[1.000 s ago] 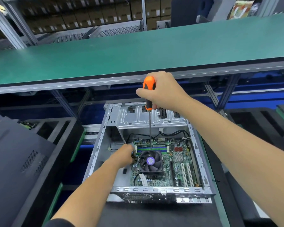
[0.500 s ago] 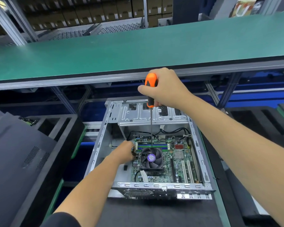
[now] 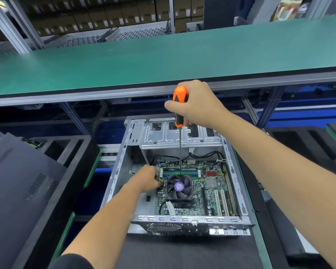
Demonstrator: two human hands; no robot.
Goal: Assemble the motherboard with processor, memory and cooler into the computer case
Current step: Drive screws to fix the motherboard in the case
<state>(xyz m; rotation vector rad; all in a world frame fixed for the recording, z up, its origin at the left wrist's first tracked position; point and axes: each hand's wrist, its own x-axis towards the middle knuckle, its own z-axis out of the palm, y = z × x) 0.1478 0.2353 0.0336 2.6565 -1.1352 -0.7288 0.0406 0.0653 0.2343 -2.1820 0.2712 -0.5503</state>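
An open silver computer case (image 3: 182,219) lies on its side with the green motherboard (image 3: 211,183) inside. On the board sit the black cooler (image 3: 179,188) with its fan and the memory sticks (image 3: 190,172) just behind it. My right hand (image 3: 200,105) grips an orange-handled screwdriver (image 3: 179,98) held upright. Its thin shaft reaches down to the memory, right behind the cooler. My left hand (image 3: 145,178) is inside the case at the board's left edge, touching the cooler's left side. Its fingers are curled, and what they hold is hidden.
A long green bench top (image 3: 163,61) runs across behind the case. A dark side panel (image 3: 17,181) lies at the left on a black foam tray (image 3: 66,152). More black foam (image 3: 308,144) stands at the right. A black mat (image 3: 182,253) lies in front.
Only the view has shifted slightly. Both hands keep their places relative to the case, and the screwdriver stays upright over the memory.
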